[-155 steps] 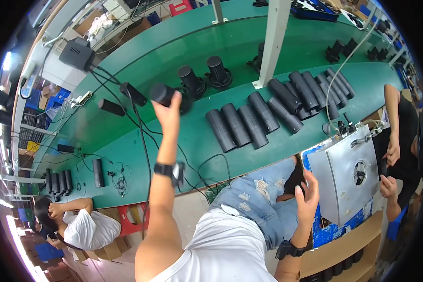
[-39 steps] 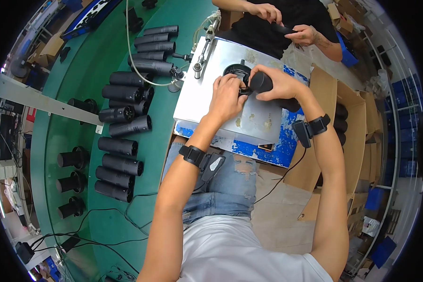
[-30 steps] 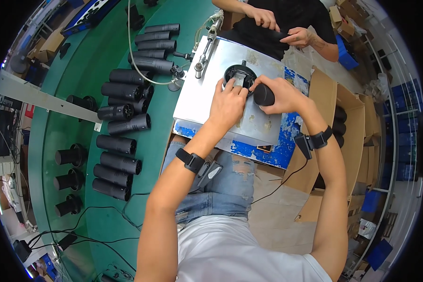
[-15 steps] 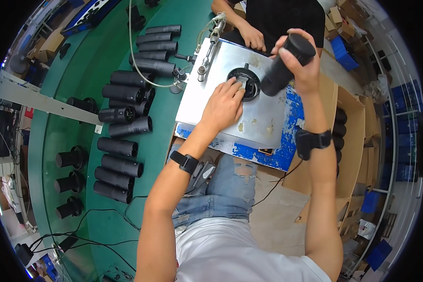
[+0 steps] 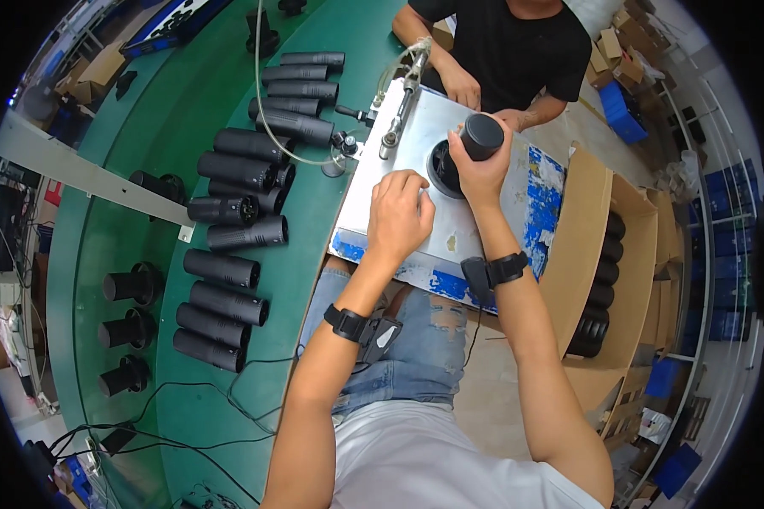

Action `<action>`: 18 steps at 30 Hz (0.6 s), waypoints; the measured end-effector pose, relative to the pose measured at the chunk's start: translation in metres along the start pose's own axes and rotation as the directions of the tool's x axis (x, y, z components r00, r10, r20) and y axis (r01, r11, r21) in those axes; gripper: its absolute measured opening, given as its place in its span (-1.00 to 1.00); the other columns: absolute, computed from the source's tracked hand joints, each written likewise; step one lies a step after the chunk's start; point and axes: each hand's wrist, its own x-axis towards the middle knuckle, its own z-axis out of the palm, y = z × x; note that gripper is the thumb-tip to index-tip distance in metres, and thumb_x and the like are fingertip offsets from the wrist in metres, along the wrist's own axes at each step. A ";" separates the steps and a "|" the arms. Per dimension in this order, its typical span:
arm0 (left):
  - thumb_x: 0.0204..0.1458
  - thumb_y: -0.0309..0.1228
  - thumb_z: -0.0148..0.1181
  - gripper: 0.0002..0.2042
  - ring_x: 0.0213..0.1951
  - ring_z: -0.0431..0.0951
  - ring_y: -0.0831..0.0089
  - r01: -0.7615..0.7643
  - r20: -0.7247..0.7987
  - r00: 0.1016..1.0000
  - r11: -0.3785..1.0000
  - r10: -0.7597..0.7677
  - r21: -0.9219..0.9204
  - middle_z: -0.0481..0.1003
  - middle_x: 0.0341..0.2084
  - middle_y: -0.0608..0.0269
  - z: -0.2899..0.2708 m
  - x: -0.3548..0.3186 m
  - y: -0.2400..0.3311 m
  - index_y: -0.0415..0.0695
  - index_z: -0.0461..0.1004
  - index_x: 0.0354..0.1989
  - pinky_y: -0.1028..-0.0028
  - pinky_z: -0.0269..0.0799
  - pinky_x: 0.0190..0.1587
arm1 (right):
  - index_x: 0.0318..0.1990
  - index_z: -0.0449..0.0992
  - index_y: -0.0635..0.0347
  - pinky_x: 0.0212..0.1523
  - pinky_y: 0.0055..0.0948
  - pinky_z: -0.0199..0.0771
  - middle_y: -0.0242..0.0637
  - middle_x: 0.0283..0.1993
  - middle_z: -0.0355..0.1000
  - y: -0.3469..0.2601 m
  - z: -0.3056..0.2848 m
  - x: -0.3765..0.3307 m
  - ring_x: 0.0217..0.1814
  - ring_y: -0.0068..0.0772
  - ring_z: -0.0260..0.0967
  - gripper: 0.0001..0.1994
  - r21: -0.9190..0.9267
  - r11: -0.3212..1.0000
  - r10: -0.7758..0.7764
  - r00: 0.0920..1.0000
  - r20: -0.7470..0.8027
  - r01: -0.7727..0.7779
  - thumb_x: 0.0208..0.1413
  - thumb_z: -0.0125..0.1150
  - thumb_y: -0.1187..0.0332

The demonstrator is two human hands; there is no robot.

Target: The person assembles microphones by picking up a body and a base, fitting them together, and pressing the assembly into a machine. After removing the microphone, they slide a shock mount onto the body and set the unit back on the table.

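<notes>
My right hand (image 5: 485, 174) is wrapped round a black cylinder (image 5: 483, 136), which stands nearly upright with its flat round end up. The cylinder's lower end is over a round black fixture (image 5: 442, 170) on the metal plate (image 5: 412, 216). My hand hides where they meet, so I cannot tell how far in it sits. Just left of the fixture, my left hand (image 5: 401, 212) rests by the plate with its fingers curled. Whatever is under those fingers, if anything, is hidden.
Several black cylinders (image 5: 229, 270) lie on the green table (image 5: 306, 212) at the left. A metal air cylinder (image 5: 406, 97) with a hose stands at the plate's far left. Across the plate sits another person (image 5: 518, 59). A cardboard box (image 5: 569, 254) at the right holds black cylinders.
My right hand has brought the black cylinder left and toward me, from tilted in the air to upright over the fixture. My left hand has drawn back from the fixture and curled.
</notes>
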 end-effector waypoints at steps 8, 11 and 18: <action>-0.12 -0.53 0.12 -0.90 -0.18 0.45 0.19 0.027 0.061 0.998 0.996 -0.021 -0.086 0.46 -0.35 0.17 -0.004 0.001 -0.002 -0.17 0.43 -0.38 0.27 0.28 -0.09 | -0.12 0.38 0.28 0.01 -0.41 0.36 -0.26 -0.22 0.44 0.013 -0.037 0.054 -0.11 -0.43 0.40 -0.66 0.244 0.885 0.095 0.665 0.741 -0.398 -0.10 0.27 0.44; -0.12 -0.52 0.12 -0.91 -0.22 0.47 0.17 0.031 -0.023 0.999 0.985 -0.035 -0.168 0.47 -0.36 0.15 -0.010 0.010 -0.005 -0.17 0.44 -0.40 0.25 0.31 -0.11 | -0.15 0.37 0.29 0.00 -0.38 0.39 -0.24 -0.26 0.44 0.013 -0.023 0.014 -0.15 -0.42 0.41 -0.70 0.300 0.912 0.111 0.872 0.476 -0.280 -0.08 0.24 0.47; -0.04 -0.42 0.07 -0.81 -0.22 0.49 0.06 -0.004 -0.065 0.998 0.998 0.008 0.070 0.51 -0.31 0.01 -0.040 0.099 -0.082 -0.21 0.49 -0.27 0.19 0.38 -0.13 | -0.13 0.34 0.29 -0.02 -0.32 0.42 -0.21 -0.27 0.43 0.020 -0.028 0.015 -0.19 -0.38 0.42 -0.69 0.311 0.928 0.068 0.913 0.403 -0.206 -0.08 0.18 0.53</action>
